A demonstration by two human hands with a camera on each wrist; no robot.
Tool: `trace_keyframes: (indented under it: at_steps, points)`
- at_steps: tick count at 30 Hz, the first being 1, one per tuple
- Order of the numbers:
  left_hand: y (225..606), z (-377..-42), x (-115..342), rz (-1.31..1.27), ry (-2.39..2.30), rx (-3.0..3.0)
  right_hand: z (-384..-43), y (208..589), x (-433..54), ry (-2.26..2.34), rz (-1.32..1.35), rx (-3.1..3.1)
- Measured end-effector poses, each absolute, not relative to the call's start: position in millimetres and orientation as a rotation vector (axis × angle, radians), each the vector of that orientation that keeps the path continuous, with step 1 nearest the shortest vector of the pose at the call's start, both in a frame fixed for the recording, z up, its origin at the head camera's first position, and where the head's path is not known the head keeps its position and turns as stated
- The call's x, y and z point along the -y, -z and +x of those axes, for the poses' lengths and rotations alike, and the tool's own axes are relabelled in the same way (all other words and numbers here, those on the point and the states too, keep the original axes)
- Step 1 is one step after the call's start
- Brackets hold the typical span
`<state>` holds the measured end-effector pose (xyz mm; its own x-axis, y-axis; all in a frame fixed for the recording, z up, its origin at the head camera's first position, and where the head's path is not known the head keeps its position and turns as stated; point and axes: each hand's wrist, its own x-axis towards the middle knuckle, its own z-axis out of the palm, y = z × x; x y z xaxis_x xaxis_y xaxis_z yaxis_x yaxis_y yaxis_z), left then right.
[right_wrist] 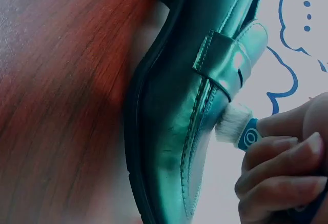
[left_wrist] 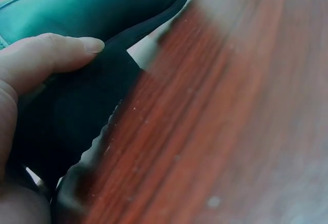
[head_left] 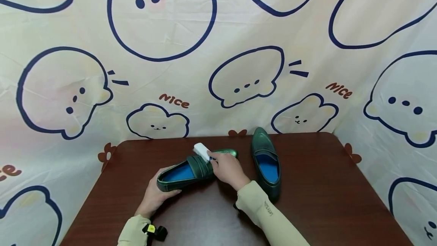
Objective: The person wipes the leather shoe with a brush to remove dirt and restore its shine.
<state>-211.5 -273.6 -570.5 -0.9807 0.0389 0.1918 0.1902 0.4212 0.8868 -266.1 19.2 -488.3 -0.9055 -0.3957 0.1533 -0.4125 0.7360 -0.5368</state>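
A green loafer [head_left: 198,168] with a blue insole is held at its heel by my left hand [head_left: 154,194], toe pointing right. In the left wrist view the thumb [left_wrist: 61,55] lies along the side of the shoe [left_wrist: 102,8], near the sole. My right hand [head_left: 228,168] grips a small brush [head_left: 202,151] with white bristles and a blue part near the fingers. In the right wrist view the brush's bristles [right_wrist: 233,124] touch the upper of the loafer [right_wrist: 169,111], just in front of the strap; the fingers [right_wrist: 271,155] curl around the handle.
A second green loafer [head_left: 268,166] stands on the brown table [head_left: 317,185], right of my right hand, its toe toward the back edge. Behind the table hangs a pale cloth [head_left: 191,79] with cartoon outlines.
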Motion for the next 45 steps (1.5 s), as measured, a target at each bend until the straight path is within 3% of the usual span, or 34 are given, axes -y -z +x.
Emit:
trace_keyframes:
  at_steps: [15,28,38,45]
  points:
    - [572,-211,271,-0.263,1.604,2.467,-252,489,-49,-0.068,0.266,2.808]
    - [572,-210,271,-0.271,1.619,2.454,-252,491,-21,-0.665,0.648,2.859]
    - [575,-207,271,-0.2,1.631,2.501,-252,502,-47,-0.296,0.335,2.824]
    - [571,-209,270,-0.209,1.58,2.506,-254,496,-54,-0.271,0.303,2.808]
